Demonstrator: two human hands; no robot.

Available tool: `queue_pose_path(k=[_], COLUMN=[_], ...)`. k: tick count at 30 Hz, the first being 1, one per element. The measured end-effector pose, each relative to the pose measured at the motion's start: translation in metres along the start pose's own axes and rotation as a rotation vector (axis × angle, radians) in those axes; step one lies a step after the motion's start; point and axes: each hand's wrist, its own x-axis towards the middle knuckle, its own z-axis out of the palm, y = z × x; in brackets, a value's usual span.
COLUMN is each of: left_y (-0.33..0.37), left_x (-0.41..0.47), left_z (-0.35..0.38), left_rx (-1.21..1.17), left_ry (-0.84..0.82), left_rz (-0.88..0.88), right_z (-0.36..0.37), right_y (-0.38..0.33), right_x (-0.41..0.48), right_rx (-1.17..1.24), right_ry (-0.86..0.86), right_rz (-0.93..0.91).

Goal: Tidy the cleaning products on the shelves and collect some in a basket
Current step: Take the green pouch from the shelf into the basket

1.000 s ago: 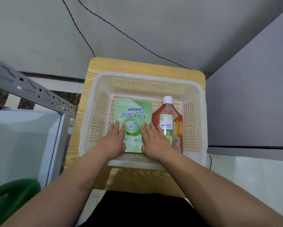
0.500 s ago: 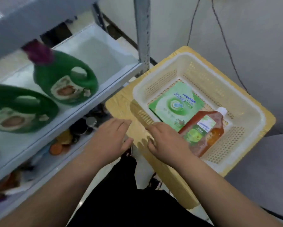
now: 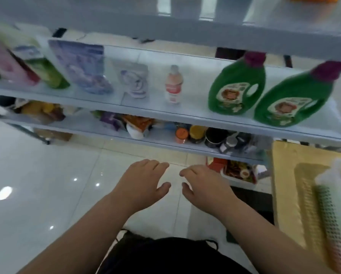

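My left hand [image 3: 144, 181] and my right hand [image 3: 205, 184] hover side by side above the floor in front of the shelf unit, fingers relaxed, holding nothing. On the middle shelf [image 3: 189, 113] stand two green detergent jugs [image 3: 237, 86] [image 3: 296, 97] with purple caps at the right. A small pink bottle [image 3: 172, 85], a white pouch [image 3: 135, 81], a purple pouch [image 3: 80, 66] and pink and green packs [image 3: 9, 62] stand further left. The white basket [image 3: 327, 200] shows only partly at the right edge.
The basket sits on a wooden stool [image 3: 286, 175]. A lower shelf [image 3: 165, 143] holds jars, tins and packets. A tray of items [image 3: 238, 173] lies on the floor under it. White glossy floor tiles [image 3: 37, 184] spread to the left.
The view swung left from the basket to the shelves. Both hands left the green pouch in the basket and now hang in front of the shelf unit, holding nothing.
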Motion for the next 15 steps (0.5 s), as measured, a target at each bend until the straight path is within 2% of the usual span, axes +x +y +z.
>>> queue_pose_path(k=[7, 15], left_y=[-0.194, -0.333], left_x=[-0.128, -0.2], left_z=[-0.014, -0.024], left_rx=[-0.037, -0.146], left_ry=[0.042, 0.108], left_rz=[-0.271, -0.502], right_z=[0.04, 0.068], right_y=[-0.191, -0.334], right_x=[0.12, 0.231], right_rx=[-0.065, -0.073], right_ry=[-0.098, -0.209], right_rz=[-0.227, -0.376])
